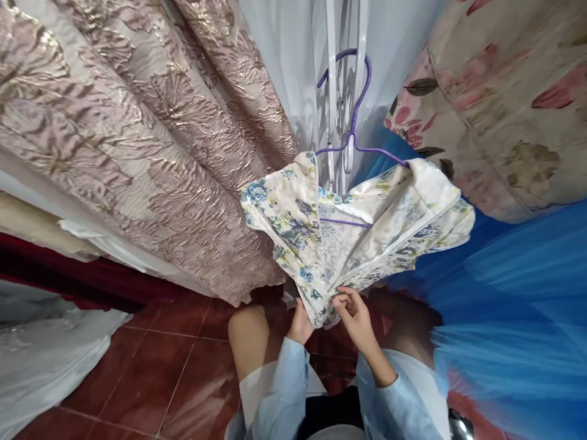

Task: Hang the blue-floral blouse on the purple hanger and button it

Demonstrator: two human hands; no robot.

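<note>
A white blouse with blue and yellow flowers (293,208) hangs from a purple hanger (359,110), its front gaping so that the paler inside shows. Its lower part narrows down to my two hands. On the left, my left hand (300,324) is closed round the blouse's lower edge, most of its fingers hidden behind the cloth. My right hand (354,315) pinches the blouse's front just above the hem, thumb and fingertips together on the fabric.
Pink brocade cloth with metallic flowers (137,134) hangs at left. A beige floral garment (504,110) and blue tulle (518,293) hang at right. White straps (332,73) run down behind the hanger. Red tiles (183,373) cover the floor, and white fabric (50,354) lies at lower left.
</note>
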